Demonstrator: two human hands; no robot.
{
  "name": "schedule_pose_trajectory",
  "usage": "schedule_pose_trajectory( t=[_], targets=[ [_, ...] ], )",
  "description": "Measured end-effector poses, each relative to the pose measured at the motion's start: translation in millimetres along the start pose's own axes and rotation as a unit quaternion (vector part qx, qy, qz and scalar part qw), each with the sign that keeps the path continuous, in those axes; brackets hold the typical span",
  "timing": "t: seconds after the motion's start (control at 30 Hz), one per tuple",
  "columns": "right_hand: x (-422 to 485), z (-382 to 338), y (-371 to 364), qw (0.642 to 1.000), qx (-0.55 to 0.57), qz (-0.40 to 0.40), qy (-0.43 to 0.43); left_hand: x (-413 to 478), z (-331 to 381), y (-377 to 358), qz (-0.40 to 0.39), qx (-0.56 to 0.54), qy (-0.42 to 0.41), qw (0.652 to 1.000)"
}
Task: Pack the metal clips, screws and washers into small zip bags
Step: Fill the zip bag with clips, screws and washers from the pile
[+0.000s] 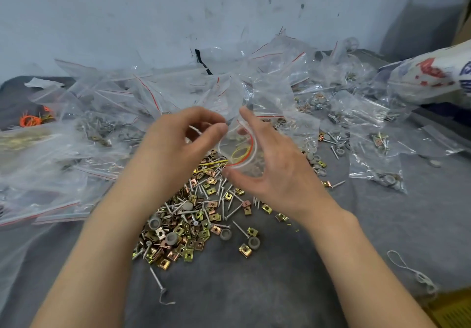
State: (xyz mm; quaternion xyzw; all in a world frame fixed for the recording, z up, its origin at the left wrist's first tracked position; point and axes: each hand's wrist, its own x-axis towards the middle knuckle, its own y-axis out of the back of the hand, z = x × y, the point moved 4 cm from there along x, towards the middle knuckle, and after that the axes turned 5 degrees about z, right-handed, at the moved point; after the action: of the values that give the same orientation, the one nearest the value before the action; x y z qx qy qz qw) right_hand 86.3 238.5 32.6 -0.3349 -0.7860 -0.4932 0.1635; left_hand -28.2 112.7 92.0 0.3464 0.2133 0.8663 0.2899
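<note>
The grip of the left hand (178,139) is curled, thumb and forefinger closed together at what looks like the left lip of a small zip bag (243,167). The plastic is blurred there, so the pinch is a judgement. The right hand (270,169) is released: its fingers are spread and nearly straight, forefinger up and thumb low, and it cups the bag's right side without clamping it. The bag hangs between the two hands at the middle of the frame. Its red-lined mouth is rounded into a loop, and yellow rubber bands (240,153) show through the film. Directly below and toward the lower edge of the frame lies the loose pile on the grey worktop (331,251): brass-coloured clips (245,250), long screws (156,278) lying in all directions, and grey washers (171,237). The pile is just beneath the bag's mouth and about equally near both hands, but the right hand is the free one. Picking up parts would probably fall to it, with a short reach down and back. Filled bags (96,129) lie at the left, and empty ones (178,85) are heaped behind.
</note>
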Motion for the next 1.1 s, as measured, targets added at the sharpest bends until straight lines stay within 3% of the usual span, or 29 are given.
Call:
schedule_pose_trajectory(
  t=[0.1,0.33,0.4,0.5,0.67,1.1],
  targets=[
    [1,-1,1,1.000,0.020,0.012,-0.010,-2,7,-17,-0.025,-0.007,-0.006,1.000],
    [1,10,8,0.993,0.087,0.069,-0.033,-1,-5,8,0.010,-0.016,0.018,1.000],
    [1,14,10,0.990,0.101,0.084,-0.047,-5,-20,11,-0.052,0.067,0.036,0.996],
    [1,19,13,0.988,0.103,0.103,-0.052,-20,-40,2,-0.182,0.194,0.049,0.963],
    [1,21,15,0.988,0.101,0.105,-0.053,-39,-49,-14,-0.298,0.257,0.066,0.917],
    [0,22,16,0.988,0.100,0.107,-0.049,-50,-50,-9,-0.290,0.380,0.088,0.874]
  ],
)
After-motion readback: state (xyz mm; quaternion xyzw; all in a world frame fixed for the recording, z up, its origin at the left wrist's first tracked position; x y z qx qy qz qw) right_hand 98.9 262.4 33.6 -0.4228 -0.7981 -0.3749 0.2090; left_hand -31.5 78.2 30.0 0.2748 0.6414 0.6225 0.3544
